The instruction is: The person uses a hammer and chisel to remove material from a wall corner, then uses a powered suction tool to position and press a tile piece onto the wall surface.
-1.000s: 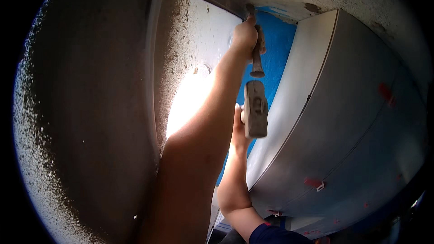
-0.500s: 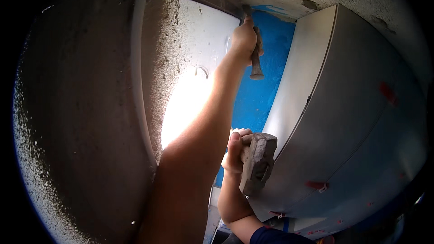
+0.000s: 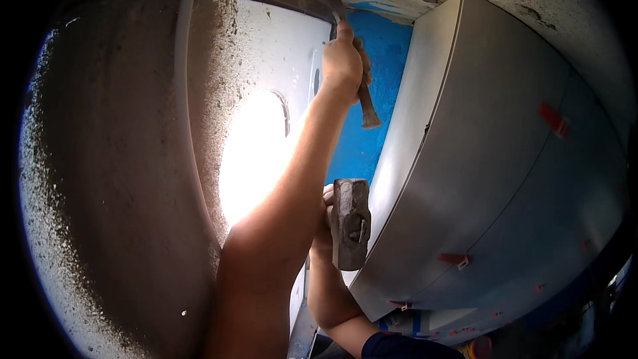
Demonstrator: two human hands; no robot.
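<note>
There is a single view, from a wide fisheye camera worn on the person's head, and it faces upward and forward along a wall corner rather than down. It sits very close to the surfaces: the rough plastered wall (image 3: 113,179) fills the left half, the large grey tiles (image 3: 492,159) curve across the right (their straight edges bend toward the rim). The person's forearms enter from the lower edge, the left hand (image 3: 343,63) raised near the top centre, the right hand (image 3: 324,223) nearer the lens at mid-frame. Dark corners ring the circular picture. No second view shares the scene.
</note>
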